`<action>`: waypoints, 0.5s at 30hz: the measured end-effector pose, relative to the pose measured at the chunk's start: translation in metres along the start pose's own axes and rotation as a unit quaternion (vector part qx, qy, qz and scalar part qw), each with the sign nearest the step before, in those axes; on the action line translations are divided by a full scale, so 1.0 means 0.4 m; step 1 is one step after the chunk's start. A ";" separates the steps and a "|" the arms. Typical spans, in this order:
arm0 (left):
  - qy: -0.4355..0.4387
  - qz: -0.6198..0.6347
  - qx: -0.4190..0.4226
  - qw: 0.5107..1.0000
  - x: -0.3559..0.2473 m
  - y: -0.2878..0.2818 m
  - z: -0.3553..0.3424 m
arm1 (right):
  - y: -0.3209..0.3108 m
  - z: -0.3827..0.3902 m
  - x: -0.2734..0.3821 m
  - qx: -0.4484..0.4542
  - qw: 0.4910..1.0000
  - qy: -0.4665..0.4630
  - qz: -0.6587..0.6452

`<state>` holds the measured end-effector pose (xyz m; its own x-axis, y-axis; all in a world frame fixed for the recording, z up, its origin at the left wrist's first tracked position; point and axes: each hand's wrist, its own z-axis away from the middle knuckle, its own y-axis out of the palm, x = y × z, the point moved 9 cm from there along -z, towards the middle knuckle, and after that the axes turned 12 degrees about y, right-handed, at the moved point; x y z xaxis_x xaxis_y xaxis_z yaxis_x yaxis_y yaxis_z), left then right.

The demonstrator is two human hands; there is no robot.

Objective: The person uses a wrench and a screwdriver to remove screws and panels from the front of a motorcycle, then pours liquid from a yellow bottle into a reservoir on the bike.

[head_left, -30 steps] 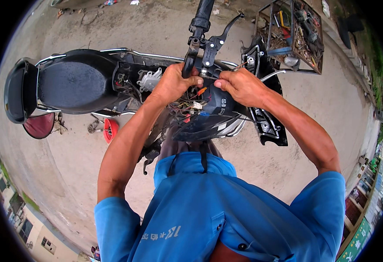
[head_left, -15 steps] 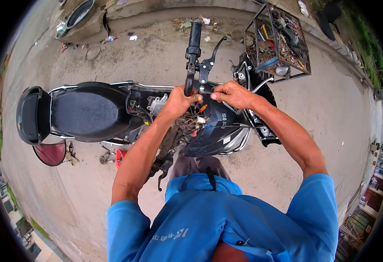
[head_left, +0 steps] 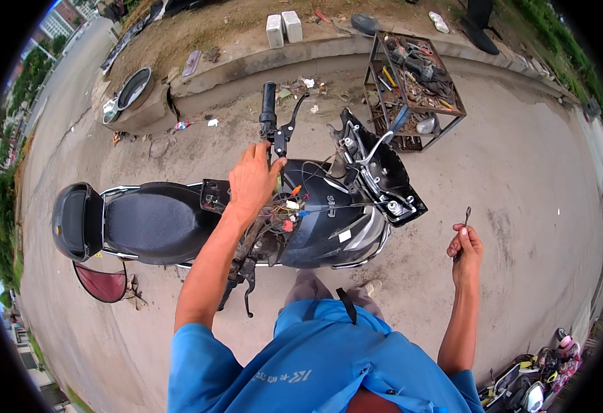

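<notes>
1. The scooter (head_left: pixel 315 237) stands crosswise before the person, loose wires (head_left: pixel 292 205) at its middle.
2. The left hand (head_left: pixel 252 180) is on the scooter's handlebar (head_left: pixel 268 110), fingers bent, thumb spread; whether they close round it, I cannot tell.
3. Well right of the scooter, the right hand (head_left: pixel 467 246) has its fingers closed around a wrench (head_left: pixel 468 215).
4. Beyond the scooter's front stands a tool rack (head_left: pixel 399 119).
</notes>
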<state>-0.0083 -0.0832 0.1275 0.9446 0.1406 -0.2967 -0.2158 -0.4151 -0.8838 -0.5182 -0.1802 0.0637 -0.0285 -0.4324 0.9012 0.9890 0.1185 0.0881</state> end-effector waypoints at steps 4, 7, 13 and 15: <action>-0.009 -0.144 0.013 0.989 -0.020 0.084 -0.019 | -0.216 0.025 -0.132 -0.036 0.983 0.080 -0.164; -0.016 -0.222 -0.048 0.974 0.007 0.118 -0.032 | -0.388 0.072 -0.229 -0.068 0.972 0.116 -0.193; -0.059 -0.281 -0.020 0.958 0.023 0.143 -0.079 | -0.737 0.213 -0.431 -0.181 0.946 0.194 -0.189; -0.067 -0.292 -0.021 0.954 0.037 0.155 -0.084 | -0.812 0.242 -0.470 -0.206 0.932 0.202 -0.220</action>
<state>0.0007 -0.1370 0.0805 0.8598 0.4713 0.1964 0.3506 -0.2652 -0.8982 -0.8482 -0.0509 -0.0935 -0.4696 -0.6697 0.5754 0.8686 -0.4673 0.1650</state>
